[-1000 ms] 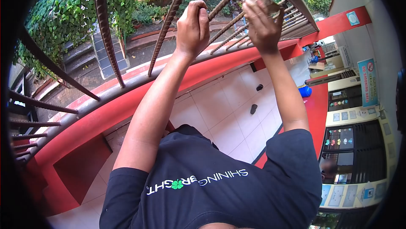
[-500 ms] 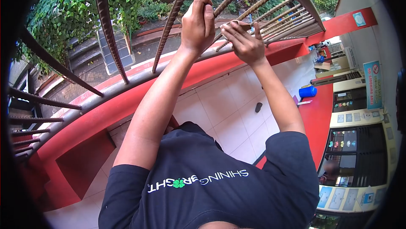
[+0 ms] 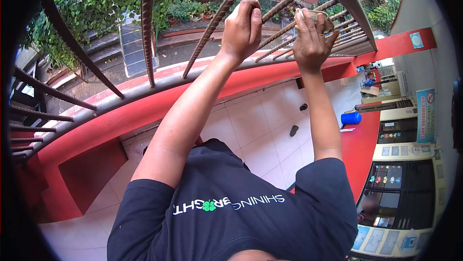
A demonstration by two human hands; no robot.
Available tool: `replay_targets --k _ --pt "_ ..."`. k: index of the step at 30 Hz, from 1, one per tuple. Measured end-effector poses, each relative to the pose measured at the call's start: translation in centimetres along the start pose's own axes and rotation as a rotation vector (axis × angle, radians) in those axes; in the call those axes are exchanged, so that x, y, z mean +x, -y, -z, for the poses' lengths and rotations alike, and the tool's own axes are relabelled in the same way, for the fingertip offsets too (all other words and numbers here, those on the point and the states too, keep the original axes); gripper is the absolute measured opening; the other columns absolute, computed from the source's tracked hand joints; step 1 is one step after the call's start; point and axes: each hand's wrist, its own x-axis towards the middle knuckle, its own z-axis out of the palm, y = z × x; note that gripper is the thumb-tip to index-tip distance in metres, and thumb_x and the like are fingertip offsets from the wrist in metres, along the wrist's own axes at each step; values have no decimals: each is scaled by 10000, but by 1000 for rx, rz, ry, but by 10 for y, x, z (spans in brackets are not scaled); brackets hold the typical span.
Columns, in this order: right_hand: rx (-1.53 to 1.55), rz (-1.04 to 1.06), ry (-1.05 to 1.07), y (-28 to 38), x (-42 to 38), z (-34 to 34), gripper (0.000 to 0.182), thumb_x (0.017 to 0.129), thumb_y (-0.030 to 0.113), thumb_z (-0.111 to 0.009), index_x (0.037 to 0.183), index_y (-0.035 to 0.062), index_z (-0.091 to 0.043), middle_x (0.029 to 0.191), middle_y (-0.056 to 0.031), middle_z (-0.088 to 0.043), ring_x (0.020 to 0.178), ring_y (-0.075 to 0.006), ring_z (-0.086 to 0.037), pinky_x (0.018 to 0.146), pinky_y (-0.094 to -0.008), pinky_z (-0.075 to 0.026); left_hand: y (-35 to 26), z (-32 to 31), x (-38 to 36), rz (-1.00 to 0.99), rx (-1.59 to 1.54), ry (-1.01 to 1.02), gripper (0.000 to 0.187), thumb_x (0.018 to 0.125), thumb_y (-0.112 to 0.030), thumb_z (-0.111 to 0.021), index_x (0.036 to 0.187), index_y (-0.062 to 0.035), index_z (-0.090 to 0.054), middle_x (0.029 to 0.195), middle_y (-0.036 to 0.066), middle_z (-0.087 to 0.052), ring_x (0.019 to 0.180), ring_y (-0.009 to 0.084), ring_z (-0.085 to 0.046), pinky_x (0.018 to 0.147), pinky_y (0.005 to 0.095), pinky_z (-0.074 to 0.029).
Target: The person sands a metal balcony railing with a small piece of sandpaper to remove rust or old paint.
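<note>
My left hand (image 3: 242, 32) is closed in a fist, thumb laid over the curled fingers. A twisted metal bar (image 3: 289, 1) of the railing runs behind it; whether the fist grips this bar or something small is hidden. To its right, my right hand (image 3: 312, 44) is raised with fingers up, around a round brownish thing (image 3: 322, 19) with a pale rim. Its kind does not show clearly. The hand and this thing overlap the bars in view. Both forearms stretch out past my dark printed shirt (image 3: 231, 222).
A curved railing with a grey lower rail (image 3: 166, 80) stands on a low red wall (image 3: 144, 99). Beyond are leafy plants (image 3: 106, 0) and steps. Dark footwear (image 3: 293, 130) lies on the tiled floor (image 3: 251, 116). A blue container (image 3: 351, 118) stands on a red ledge at right.
The view has shifted, and both hands sit farther right. My right hand has turned more upright, its fingers pointing up, and more of the round thing shows. My left hand stays closed.
</note>
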Motion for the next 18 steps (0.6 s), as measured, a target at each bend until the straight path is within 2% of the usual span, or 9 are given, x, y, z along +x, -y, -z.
replay_targets --k 1,2,6,10,11,12,14,17,18 --pt "89 52 41 11 -16 -7 305 982 157 -595 1234 232 -750 1350 86 -688 1381 -141 -543 1281 -527 -13 0 1 1 4 -6 2 134 1044 -133 -498 1083 -13 -545 853 216 -598 762 437 -621 686 471 -503" --pt "166 193 111 27 -48 -16 309 985 165 -576 1238 216 -745 1348 69 -689 1387 -132 -534 1284 -520 -33 3 -2 2 -66 14 -32 190 1074 -182 -463 1056 -8 -538 762 141 -567 631 263 -584 602 392 -470" --pt "228 496 183 47 -85 -22 320 988 181 -527 1230 179 -736 1340 27 -694 1359 -121 -560 1291 -496 -47 6 -3 1 -85 28 -63 183 1070 -171 -470 1052 1 -531 771 142 -570 634 264 -589 600 385 -472" --pt "169 97 100 28 -21 -7 330 958 140 -527 1228 115 -716 1345 3 -684 1368 -132 -549 1275 -490 -94 6 -4 1 -85 17 -51 186 1071 -178 -471 1052 -4 -537 765 139 -575 630 262 -593 602 381 -477" --pt "171 95 102 37 -28 -8 330 958 140 -527 1228 115 -716 1345 3 -684 1368 -132 -549 1275 -490 -94 5 -4 1 -83 22 -52 191 1072 -183 -471 1051 -6 -539 763 138 -577 627 260 -593 602 380 -479" --pt "153 170 182 57 -43 -9 323 956 143 -520 1207 100 -720 1339 -15 -684 1371 -148 -547 1274 -493 -98 2 -2 0 -14 -2 -24 139 1036 -148 -507 1068 -19 -548 856 216 -606 766 434 -631 692 474 -508" --pt "156 321 381 90 -82 -12 291 959 167 -510 1130 72 -726 1294 -54 -694 1382 -186 -536 1278 -501 -100 0 -2 0 -13 10 -25 138 1036 -149 -506 1067 -21 -549 855 215 -606 763 437 -631 688 476 -508" --pt "257 316 487 91 -76 -6 259 953 160 -527 1120 75 -705 1275 -51 -700 1353 -158 -559 1280 -513 -78 2 -3 1 -15 30 -46 143 1041 -161 -503 1067 -29 -550 854 215 -608 757 445 -630 677 482 -506" --pt "226 270 416 80 -59 -1 262 952 153 -532 1137 84 -704 1279 -38 -701 1340 -145 -569 1278 -518 -70 3 -3 2 -59 42 -62 183 1057 -193 -484 1052 -23 -553 803 180 -596 688 364 -618 637 441 -493"
